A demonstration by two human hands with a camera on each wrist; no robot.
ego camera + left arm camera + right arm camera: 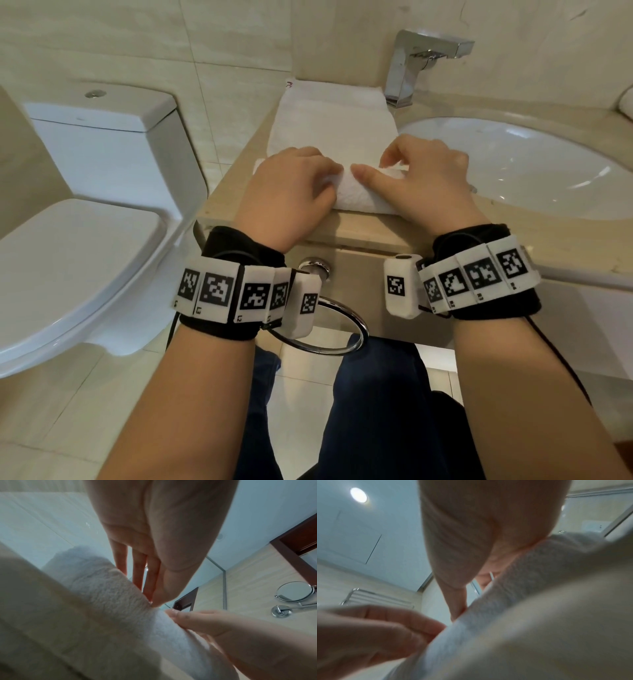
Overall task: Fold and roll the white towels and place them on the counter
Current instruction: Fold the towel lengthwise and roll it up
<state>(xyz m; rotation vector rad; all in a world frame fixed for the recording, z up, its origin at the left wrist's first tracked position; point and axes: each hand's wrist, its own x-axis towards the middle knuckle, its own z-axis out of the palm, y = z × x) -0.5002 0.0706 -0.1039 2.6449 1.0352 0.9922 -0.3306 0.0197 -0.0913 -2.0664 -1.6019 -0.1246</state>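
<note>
A white towel (329,126) lies lengthwise on the beige counter (359,229), left of the sink. Its near end is rolled into a thick roll (356,197) close to the counter's front edge. My left hand (294,178) grips the roll's left part, fingers curled over its top. My right hand (424,171) grips the right part, thumb lying along the roll. In the left wrist view the left hand's fingers (137,568) reach over the roll (111,588), and the right hand (205,623) shows beside them. The right wrist view is blurred; the right hand (462,547) bears on the towel (522,588).
A white sink (513,164) sits right of the towel, with a chrome faucet (411,61) behind it. A toilet (85,240) stands to the left, below counter level. A chrome towel ring (329,329) hangs under the counter's front edge. The tiled wall lies just past the towel's far end.
</note>
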